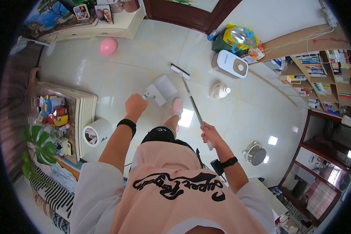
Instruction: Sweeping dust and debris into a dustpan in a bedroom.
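My left hand (136,104) is closed on the handle of a pale plastic dustpan (163,88), whose pan faces away over the tiled floor. In my right hand (211,135) is the metal pole (194,103) of a long-handled broom or squeegee. Its narrow white head with a dark edge (180,71) rests just beyond the dustpan, slightly to its right. A pink slipper (177,104) on my foot shows near the dustpan.
A pink balloon (108,46) lies at upper left. Right of the pole stand a white jug (219,90), a white bin-like container (230,64) and a small round stool (254,153). A cabinet-like table (87,114) and white round bin (97,132) are at left.
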`<state>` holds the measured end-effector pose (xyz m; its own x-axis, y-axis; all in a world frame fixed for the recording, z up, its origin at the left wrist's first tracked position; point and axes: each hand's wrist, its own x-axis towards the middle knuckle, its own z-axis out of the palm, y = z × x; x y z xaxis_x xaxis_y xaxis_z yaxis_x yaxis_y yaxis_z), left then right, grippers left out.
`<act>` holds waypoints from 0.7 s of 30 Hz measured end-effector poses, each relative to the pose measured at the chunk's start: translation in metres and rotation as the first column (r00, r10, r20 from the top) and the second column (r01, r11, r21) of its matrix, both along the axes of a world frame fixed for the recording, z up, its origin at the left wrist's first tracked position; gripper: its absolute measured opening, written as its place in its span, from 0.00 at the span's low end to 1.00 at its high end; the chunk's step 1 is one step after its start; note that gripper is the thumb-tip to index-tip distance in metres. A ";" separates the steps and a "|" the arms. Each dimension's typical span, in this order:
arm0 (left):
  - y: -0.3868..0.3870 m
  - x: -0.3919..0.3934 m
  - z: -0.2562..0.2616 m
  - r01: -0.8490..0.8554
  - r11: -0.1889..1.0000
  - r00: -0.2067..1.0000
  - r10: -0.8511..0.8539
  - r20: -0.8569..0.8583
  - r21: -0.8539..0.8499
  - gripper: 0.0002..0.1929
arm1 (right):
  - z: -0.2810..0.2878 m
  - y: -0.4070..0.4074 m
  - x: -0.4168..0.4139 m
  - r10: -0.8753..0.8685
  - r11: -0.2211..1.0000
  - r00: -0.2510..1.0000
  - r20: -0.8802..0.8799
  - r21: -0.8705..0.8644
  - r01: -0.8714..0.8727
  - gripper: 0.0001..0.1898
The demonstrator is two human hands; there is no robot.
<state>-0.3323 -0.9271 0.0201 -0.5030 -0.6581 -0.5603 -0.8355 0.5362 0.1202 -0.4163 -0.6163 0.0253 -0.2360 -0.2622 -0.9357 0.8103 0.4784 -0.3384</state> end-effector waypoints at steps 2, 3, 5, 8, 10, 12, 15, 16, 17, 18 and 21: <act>0.001 0.005 0.001 -0.005 1.000 1.000 0.004 -0.024 -0.010 0.12 | -0.011 -0.004 0.004 0.066 0.997 0.997 -0.027 0.029 -0.065 0.11; 0.000 0.006 0.002 -0.010 1.000 0.999 0.009 -0.050 -0.024 0.12 | -0.017 -0.005 0.000 0.090 0.996 0.996 -0.004 0.014 -0.090 0.11; -0.001 0.007 -0.002 -0.015 0.999 0.996 0.011 -0.083 -0.042 0.12 | -0.024 0.003 -0.009 0.043 0.997 0.988 0.149 -0.073 -0.032 0.06; -0.006 0.007 -0.007 -0.026 0.998 0.995 0.021 -0.096 -0.051 0.11 | -0.014 0.014 -0.038 0.009 0.990 0.953 0.302 -0.138 0.034 0.08; -0.007 0.004 -0.006 -0.040 0.998 0.995 0.035 -0.098 -0.044 0.11 | -0.007 0.026 -0.063 -0.092 0.984 0.868 0.488 -0.090 0.156 0.10; -0.010 0.000 -0.002 -0.030 0.999 0.998 0.028 -0.056 -0.035 0.11 | 0.005 0.035 -0.086 -0.101 0.988 0.854 0.511 -0.050 0.147 0.11; -0.018 -0.002 0.000 -0.015 0.998 0.998 0.011 -0.067 -0.061 0.10 | 0.020 0.040 -0.112 -0.168 0.981 0.814 0.557 0.013 0.194 0.11; -0.022 -0.002 -0.001 -0.012 0.998 0.997 0.007 -0.074 -0.062 0.10 | 0.022 0.039 -0.117 -0.218 0.970 0.787 0.577 0.039 0.240 0.11; -0.028 -0.001 -0.003 -0.011 0.997 0.997 0.006 -0.075 -0.071 0.10 | 0.022 0.037 -0.121 -0.222 0.969 0.790 0.572 0.036 0.246 0.11; -0.029 0.000 -0.003 -0.011 0.997 0.998 0.005 -0.069 -0.074 0.11 | 0.022 0.036 -0.122 -0.213 0.971 0.833 0.511 0.017 0.238 0.11; -0.045 -0.006 0.000 0.032 0.999 0.999 -0.032 -0.022 -0.023 0.11 | 0.025 0.026 -0.125 -0.194 0.978 0.927 0.322 -0.007 0.207 0.09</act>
<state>-0.3381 -0.9718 0.0206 -0.5360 -0.6536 -0.5343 -0.8151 0.5654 0.1261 -0.5408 -0.5908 0.0504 0.0204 -0.2796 -0.9599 0.9562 0.2858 -0.0629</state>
